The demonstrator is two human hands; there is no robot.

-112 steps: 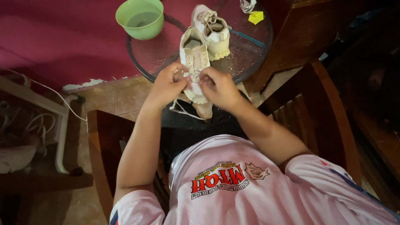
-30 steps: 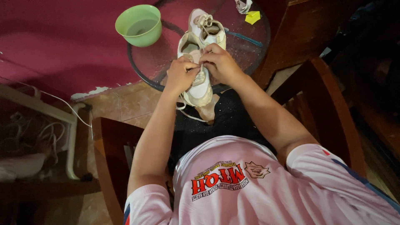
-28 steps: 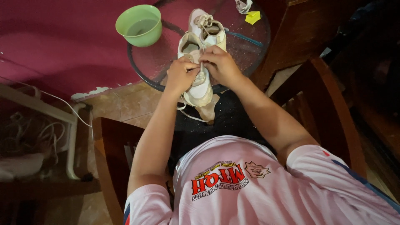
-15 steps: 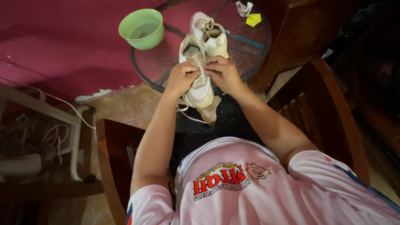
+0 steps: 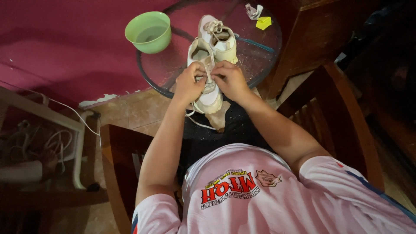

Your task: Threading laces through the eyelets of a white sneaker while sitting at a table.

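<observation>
Two hands work one white shoe (image 5: 207, 82) at the near edge of the glass desk (image 5: 173, 69): left hand (image 5: 189, 83) and right hand (image 5: 229, 79) pinch its laces shut, so lacing seems underway; pulling them snug needs care. Beyond them: one green bowl (image 5: 148, 31), one second shoe (image 5: 221, 38).

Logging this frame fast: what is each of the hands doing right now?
Left hand: closed, pinching the lace on the near white sneaker.
Right hand: closed on the same sneaker's lacing.
</observation>
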